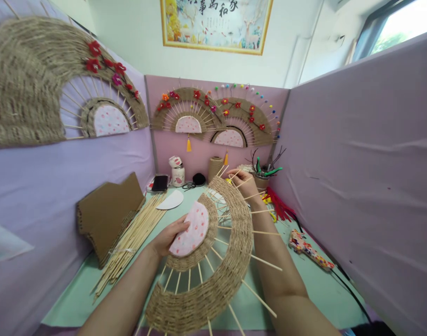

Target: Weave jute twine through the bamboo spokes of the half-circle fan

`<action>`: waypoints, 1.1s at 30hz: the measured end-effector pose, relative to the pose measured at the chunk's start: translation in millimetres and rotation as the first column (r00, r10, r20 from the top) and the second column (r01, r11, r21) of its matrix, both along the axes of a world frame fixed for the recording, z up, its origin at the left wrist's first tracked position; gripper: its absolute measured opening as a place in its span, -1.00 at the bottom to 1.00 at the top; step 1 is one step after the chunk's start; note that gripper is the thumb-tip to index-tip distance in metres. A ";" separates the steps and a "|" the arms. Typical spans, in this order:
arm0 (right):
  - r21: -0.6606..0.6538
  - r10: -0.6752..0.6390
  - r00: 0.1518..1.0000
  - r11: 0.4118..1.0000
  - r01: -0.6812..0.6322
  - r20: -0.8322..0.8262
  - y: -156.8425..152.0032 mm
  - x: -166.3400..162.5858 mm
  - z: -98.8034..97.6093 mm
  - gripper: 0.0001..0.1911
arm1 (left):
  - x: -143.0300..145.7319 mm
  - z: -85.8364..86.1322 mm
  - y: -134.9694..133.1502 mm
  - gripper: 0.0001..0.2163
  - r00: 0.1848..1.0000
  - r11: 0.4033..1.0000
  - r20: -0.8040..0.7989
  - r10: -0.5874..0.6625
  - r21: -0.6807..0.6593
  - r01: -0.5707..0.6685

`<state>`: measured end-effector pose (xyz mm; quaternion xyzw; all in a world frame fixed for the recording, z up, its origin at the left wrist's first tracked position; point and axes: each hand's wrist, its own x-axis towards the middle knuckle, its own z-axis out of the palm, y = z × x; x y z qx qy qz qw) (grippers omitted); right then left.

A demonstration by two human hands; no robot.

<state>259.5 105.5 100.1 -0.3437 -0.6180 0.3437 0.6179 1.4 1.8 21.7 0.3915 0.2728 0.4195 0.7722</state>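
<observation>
A half-round woven fan (234,228) of tan twine on thin wooden sticks is held tilted over the table. My left hand (171,235) is closed on its inner part, thumb on the pink spotted half-circle (195,228) and the other fingers hidden behind. At the fan's upper end, my right hand (246,184) is closed in a pinch beside the bare stick tips. Whatever lies between those fingertips is too small to make out. Bare sticks stick out past the fan's outer woven band.
Left on the table are a bundle of sticks (129,242), brown cardboard (108,214), a white half-circle (170,199) and a phone (160,183). A twine spool (215,167) and a pot with pliers (261,179) stand behind. A patterned glue gun (309,249) with a cord lies right. Finished fans (188,100) hang on the partitions.
</observation>
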 end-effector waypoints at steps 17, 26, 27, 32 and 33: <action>0.107 -0.086 0.994 0.990 0.094 -0.074 7.7 4.2 -4.0 -0.78 | 1.3 -2.2 -1.3 -0.47 0.998 0.999 -0.050 -0.042 -0.012 0.041; 0.218 -0.235 0.960 0.940 0.264 -0.151 14.4 11.6 -5.1 -0.71 | 1.4 -4.7 1.8 -0.40 0.997 0.999 -0.073 -0.039 -0.023 0.037; 0.211 -0.229 0.962 0.943 0.256 -0.147 14.6 12.0 -5.3 -0.71 | 1.5 -4.9 1.9 -0.40 0.996 0.999 -0.077 -0.045 -0.024 0.043; 0.126 -0.161 0.979 0.976 0.177 -0.128 15.0 15.2 -8.3 -0.74 | 2.0 -5.6 1.2 -0.42 0.994 0.998 -0.088 -0.057 -0.027 0.055; 0.095 -0.145 0.981 0.983 0.157 -0.129 14.8 16.2 -9.1 -0.74 | 2.1 -5.7 1.0 -0.43 0.994 0.998 -0.091 -0.058 -0.025 0.056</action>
